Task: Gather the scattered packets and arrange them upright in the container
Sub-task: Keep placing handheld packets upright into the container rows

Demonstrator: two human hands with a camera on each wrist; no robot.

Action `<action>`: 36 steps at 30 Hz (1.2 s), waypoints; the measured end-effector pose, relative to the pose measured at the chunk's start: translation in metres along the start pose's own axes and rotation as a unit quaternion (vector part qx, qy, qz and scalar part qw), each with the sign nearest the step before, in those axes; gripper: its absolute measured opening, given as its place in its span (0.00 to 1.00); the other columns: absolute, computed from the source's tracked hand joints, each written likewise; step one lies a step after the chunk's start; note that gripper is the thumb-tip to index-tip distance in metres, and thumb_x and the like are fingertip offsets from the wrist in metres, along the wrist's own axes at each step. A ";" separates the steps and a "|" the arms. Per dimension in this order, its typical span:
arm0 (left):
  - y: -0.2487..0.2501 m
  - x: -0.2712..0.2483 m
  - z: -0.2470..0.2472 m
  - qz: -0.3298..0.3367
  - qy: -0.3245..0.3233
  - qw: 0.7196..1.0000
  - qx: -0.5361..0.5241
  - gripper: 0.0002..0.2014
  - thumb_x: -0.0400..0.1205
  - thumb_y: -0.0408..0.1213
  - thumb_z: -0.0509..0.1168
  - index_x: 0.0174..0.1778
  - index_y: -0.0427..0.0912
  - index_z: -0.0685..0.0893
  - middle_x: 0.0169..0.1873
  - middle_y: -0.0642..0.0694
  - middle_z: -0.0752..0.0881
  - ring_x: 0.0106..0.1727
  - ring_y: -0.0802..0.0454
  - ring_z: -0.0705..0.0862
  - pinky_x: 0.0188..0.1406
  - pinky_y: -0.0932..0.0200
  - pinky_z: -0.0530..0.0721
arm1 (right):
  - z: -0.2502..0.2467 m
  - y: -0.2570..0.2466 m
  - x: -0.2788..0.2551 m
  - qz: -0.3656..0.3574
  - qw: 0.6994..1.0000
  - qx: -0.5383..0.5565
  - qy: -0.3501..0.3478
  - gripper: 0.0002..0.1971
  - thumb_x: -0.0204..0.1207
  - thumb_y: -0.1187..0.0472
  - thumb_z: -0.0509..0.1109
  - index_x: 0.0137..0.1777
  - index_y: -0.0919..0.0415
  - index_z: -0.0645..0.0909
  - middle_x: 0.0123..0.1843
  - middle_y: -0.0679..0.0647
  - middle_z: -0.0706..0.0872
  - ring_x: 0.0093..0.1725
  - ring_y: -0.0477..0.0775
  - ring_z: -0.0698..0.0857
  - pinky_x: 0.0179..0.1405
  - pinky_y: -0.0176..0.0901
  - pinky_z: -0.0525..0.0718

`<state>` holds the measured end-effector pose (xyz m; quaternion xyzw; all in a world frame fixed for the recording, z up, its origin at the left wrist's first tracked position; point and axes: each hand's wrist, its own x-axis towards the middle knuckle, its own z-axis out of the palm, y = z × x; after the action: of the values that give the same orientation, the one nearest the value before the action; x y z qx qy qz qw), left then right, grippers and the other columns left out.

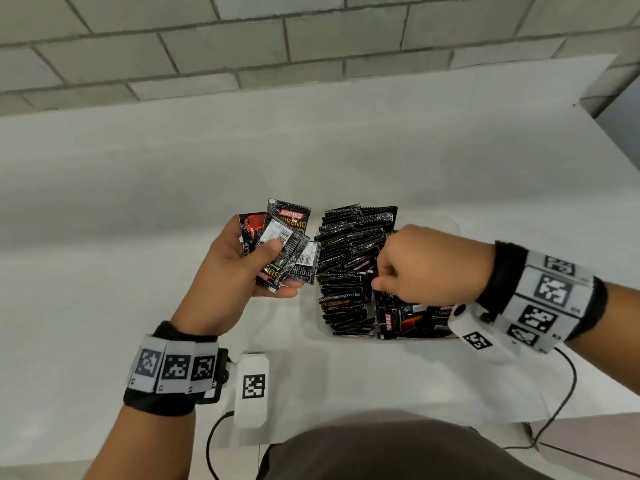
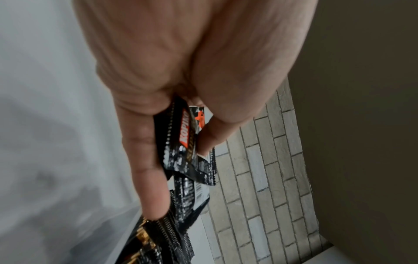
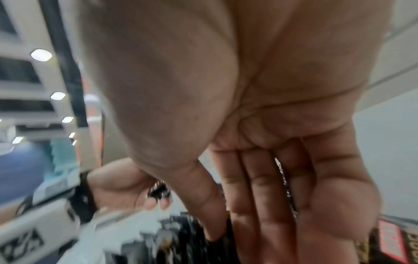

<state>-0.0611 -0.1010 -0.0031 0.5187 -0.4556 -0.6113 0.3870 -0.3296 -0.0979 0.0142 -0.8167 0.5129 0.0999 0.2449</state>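
Observation:
My left hand (image 1: pixel 280 268) (image 2: pixel 181 178) grips a fan of several black Kopiko packets (image 1: pixel 287 220) (image 2: pixel 187 142), thumb on top, just left of the clear plastic container (image 1: pixel 450 223). Rows of packets (image 1: pixel 346 292) (image 3: pixel 172 241) stand upright in the container. A few more packets (image 1: pixel 415 323) (image 3: pixel 391 239) lie flat at its near right. My right hand (image 1: pixel 379 271) (image 3: pixel 230 232) reaches down among the standing rows. Its fingers are nearly straight, and the thumb seems to pinch a dark packet edge against them. The fingertips are hidden among the packets.
The container sits on a white table (image 1: pixel 173 185) against a grey brick wall (image 1: pixel 277 36). Black cables (image 1: pixel 568 393) hang from both wrist cameras over the table's near edge. Bare tabletop lies to the left and behind.

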 end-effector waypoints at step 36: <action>-0.009 -0.005 -0.006 -0.022 -0.005 1.000 -0.014 0.13 0.88 0.31 0.65 0.68 0.42 0.79 0.57 0.35 0.91 0.43 0.24 0.92 0.34 0.44 0.92 | 0.024 -0.018 -0.026 -0.055 0.977 0.203 -0.024 0.07 0.74 0.57 0.80 0.43 0.50 0.84 0.36 0.46 0.89 0.36 0.43 0.86 0.41 0.42 0.86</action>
<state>-0.0539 -0.0948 -0.0107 0.5198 -0.4370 -0.6291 0.3782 -0.3235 -0.0587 0.0100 -0.7741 0.4708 -0.0007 0.4231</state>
